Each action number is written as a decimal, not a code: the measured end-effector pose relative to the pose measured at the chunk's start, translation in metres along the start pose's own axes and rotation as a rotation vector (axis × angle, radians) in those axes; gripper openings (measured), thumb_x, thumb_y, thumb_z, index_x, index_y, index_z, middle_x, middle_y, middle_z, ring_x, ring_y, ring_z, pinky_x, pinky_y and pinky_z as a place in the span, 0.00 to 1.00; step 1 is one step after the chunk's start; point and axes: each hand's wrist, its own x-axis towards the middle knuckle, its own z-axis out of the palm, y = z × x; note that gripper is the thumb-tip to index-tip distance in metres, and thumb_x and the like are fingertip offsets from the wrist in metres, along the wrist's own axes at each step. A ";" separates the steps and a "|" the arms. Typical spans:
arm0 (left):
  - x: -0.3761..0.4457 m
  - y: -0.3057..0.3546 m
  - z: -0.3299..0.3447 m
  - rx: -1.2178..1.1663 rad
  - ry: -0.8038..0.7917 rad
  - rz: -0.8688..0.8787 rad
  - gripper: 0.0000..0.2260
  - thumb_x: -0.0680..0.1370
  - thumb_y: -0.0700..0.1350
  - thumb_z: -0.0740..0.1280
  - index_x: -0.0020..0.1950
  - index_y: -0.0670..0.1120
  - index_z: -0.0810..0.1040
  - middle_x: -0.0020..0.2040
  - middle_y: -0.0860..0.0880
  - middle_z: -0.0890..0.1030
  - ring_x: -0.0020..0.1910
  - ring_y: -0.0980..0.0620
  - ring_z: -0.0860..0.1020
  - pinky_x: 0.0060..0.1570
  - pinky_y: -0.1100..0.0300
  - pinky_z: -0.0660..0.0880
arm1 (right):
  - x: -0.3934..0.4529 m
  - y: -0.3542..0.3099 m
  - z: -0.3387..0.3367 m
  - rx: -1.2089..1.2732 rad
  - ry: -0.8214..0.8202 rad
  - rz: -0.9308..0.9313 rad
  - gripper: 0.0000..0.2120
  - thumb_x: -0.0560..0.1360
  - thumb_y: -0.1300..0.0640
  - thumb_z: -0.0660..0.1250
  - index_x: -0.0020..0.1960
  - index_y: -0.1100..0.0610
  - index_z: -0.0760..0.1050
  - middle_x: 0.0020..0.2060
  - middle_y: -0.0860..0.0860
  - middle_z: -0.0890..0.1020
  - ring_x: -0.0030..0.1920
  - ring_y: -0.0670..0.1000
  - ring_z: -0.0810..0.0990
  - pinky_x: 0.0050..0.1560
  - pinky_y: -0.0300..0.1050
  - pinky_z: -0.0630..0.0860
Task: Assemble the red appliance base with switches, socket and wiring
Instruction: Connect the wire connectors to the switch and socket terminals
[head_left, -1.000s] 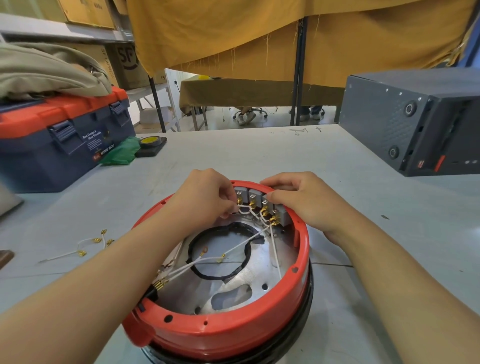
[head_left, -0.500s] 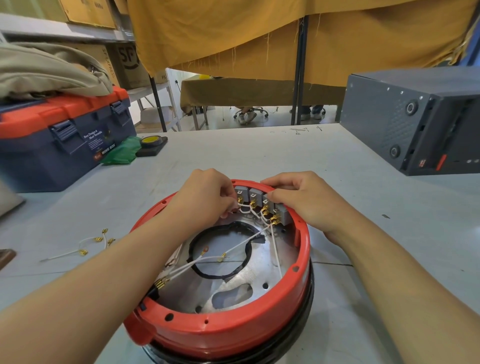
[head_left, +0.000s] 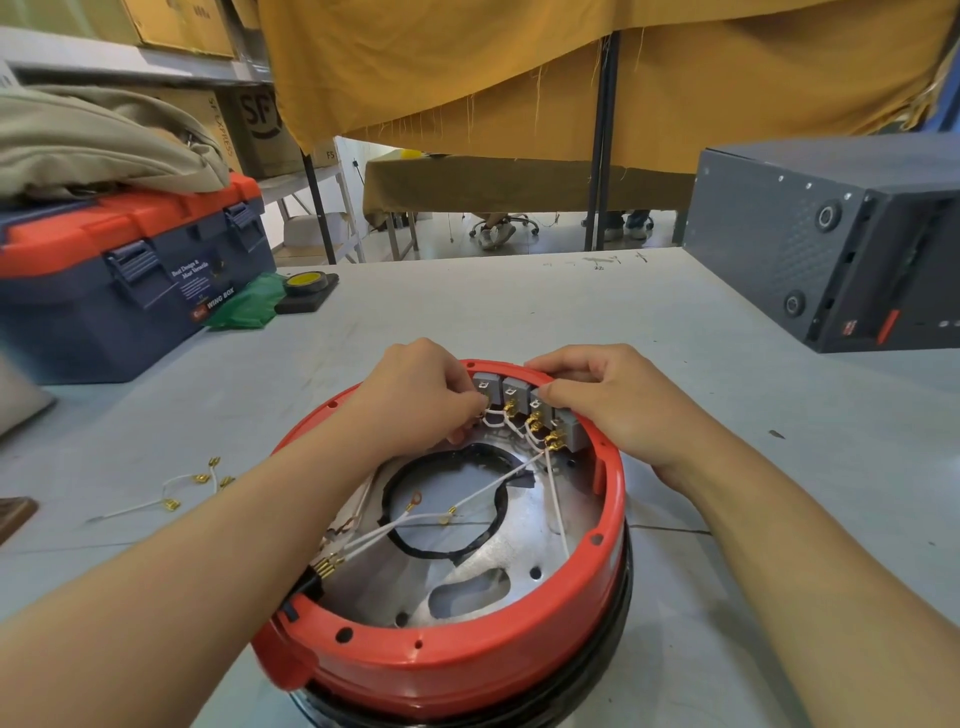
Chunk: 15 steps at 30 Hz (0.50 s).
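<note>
The red appliance base (head_left: 457, 665) lies open side up on the table in front of me. Several grey switches (head_left: 514, 391) sit in a row inside its far rim, joined by short white wires with gold terminals (head_left: 535, 422). My left hand (head_left: 410, 395) curls over the leftmost switch and pinches a white wire end there. My right hand (head_left: 608, 400) grips the rim and the right-hand switches. Long white wires (head_left: 467, 506) run across a black ring gasket (head_left: 441, 499) down to the socket (head_left: 306, 584) at the near left.
Loose white wires with gold terminals (head_left: 182, 486) lie on the table at left. A blue and orange toolbox (head_left: 114, 280) stands at far left, with a green bag (head_left: 249, 306) and yellow tape roll (head_left: 304, 283) beside it. A dark grey case (head_left: 831, 239) stands at far right.
Both hands stay at the switch row; my left fingers have shifted slightly on the wire at the leftmost switch. The base has not moved.
</note>
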 end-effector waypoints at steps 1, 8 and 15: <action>0.001 0.000 0.001 -0.023 -0.005 -0.017 0.10 0.75 0.44 0.67 0.35 0.44 0.82 0.29 0.49 0.83 0.26 0.60 0.79 0.27 0.77 0.70 | 0.000 0.001 0.000 -0.004 -0.007 -0.004 0.11 0.75 0.60 0.65 0.53 0.47 0.80 0.43 0.45 0.85 0.44 0.47 0.84 0.44 0.38 0.79; 0.003 -0.002 0.003 -0.141 -0.025 -0.104 0.11 0.76 0.41 0.66 0.35 0.41 0.82 0.31 0.47 0.83 0.27 0.56 0.81 0.26 0.72 0.72 | 0.005 0.006 0.003 0.142 -0.171 0.069 0.20 0.76 0.60 0.60 0.66 0.47 0.74 0.58 0.52 0.81 0.53 0.51 0.82 0.56 0.45 0.78; 0.001 0.000 0.003 -0.228 -0.040 -0.139 0.11 0.76 0.38 0.66 0.34 0.42 0.81 0.29 0.49 0.82 0.25 0.58 0.79 0.24 0.72 0.70 | 0.011 0.011 0.006 0.378 -0.245 0.090 0.23 0.65 0.57 0.64 0.60 0.50 0.77 0.53 0.55 0.83 0.52 0.55 0.83 0.54 0.49 0.78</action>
